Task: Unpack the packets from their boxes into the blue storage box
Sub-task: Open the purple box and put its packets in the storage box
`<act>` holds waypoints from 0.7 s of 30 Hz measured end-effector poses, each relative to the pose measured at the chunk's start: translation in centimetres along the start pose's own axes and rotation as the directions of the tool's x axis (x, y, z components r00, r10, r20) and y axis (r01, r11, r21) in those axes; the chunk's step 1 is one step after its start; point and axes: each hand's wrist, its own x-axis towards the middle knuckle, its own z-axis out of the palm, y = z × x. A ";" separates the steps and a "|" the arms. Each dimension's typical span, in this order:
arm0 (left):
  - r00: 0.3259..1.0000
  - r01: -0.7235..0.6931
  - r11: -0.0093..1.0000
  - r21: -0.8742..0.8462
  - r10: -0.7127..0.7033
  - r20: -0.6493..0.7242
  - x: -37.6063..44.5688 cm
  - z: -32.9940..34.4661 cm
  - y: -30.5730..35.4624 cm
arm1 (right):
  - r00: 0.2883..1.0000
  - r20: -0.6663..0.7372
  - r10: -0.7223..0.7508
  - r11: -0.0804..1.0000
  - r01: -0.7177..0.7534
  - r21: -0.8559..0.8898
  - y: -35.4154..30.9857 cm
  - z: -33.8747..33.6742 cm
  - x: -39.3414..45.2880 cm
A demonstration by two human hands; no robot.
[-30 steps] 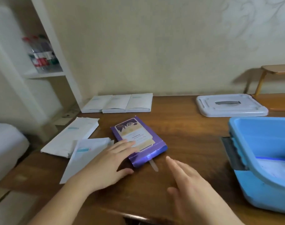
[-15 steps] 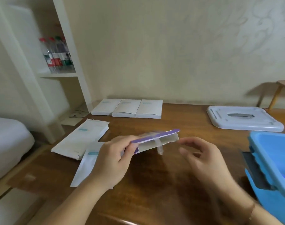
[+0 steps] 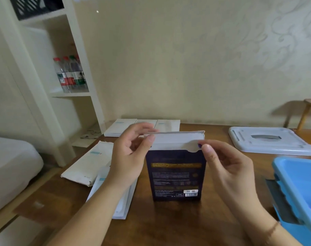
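A dark purple box point(image 3: 176, 176) stands upright on the wooden table point(image 3: 177, 221), its printed back facing me and its white top flap lifted. My left hand point(image 3: 128, 157) pinches the flap's left end between thumb and fingers. At the right top corner my right hand point(image 3: 227, 166) pinches the flap's edge with thumb and forefinger. The blue storage box point(image 3: 300, 189) sits at the table's right edge, partly out of frame. No packets are visible inside the purple box.
Three white boxes point(image 3: 142, 126) lie in a row at the back of the table. Two flat white boxes point(image 3: 87, 166) lie left of my arm. A white lid point(image 3: 270, 141) rests at the back right. A shelf with water bottles point(image 3: 69, 75) stands left.
The purple box went from lying flat to being lifted by my left hand, and now stands upright with both hands pinching its opened top flap.
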 end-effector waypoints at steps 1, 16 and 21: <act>1.000 -0.018 1.000 0.015 0.017 0.013 0.4 0.2 0.0 | 1.000 -0.012 0.007 1.000 -0.007 0.001 0.1 0.1 0.4; 0.990 -0.046 0.998 0.039 0.040 0.136 1.3 -0.9 -1.4 | 0.893 0.193 -0.407 0.726 0.444 -0.525 0.2 1.4 3.3; 0.986 -0.062 0.998 0.021 0.058 0.159 1.4 -0.9 -1.3 | 0.821 0.325 -0.469 0.618 0.568 -0.543 -0.1 2.0 3.4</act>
